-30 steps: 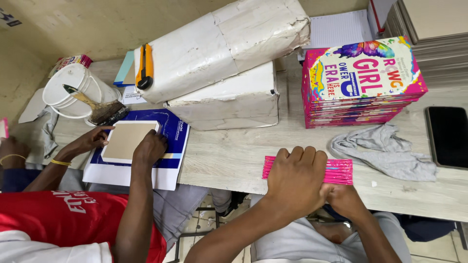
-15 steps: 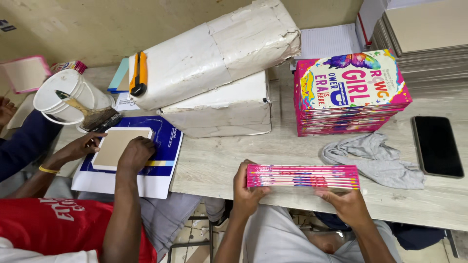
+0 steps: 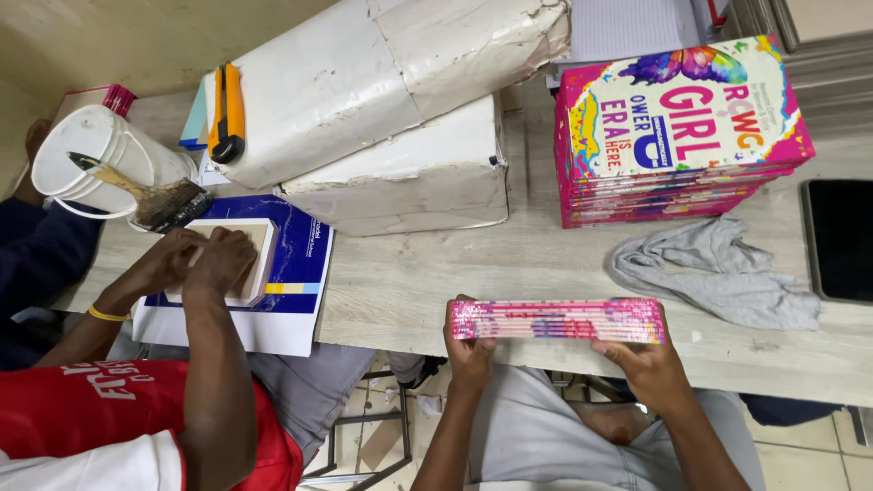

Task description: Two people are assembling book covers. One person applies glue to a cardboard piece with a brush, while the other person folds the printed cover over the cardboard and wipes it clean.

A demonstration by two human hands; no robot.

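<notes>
A: Where is the stack of thin pink-edged books [image 3: 556,320]?

B: On edge at the near edge of the pale wooden table [image 3: 427,273], spines up. The left hand [image 3: 470,350] clamps one end, the right hand [image 3: 647,362] the other. Both palms are hidden; the covers cannot be seen.

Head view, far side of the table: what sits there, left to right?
White bucket → yellow utility knife → white wrapped parcels → pink book stack → dark phone. The person's left hand and right hand hold a pink book bundle nearer.
</notes>
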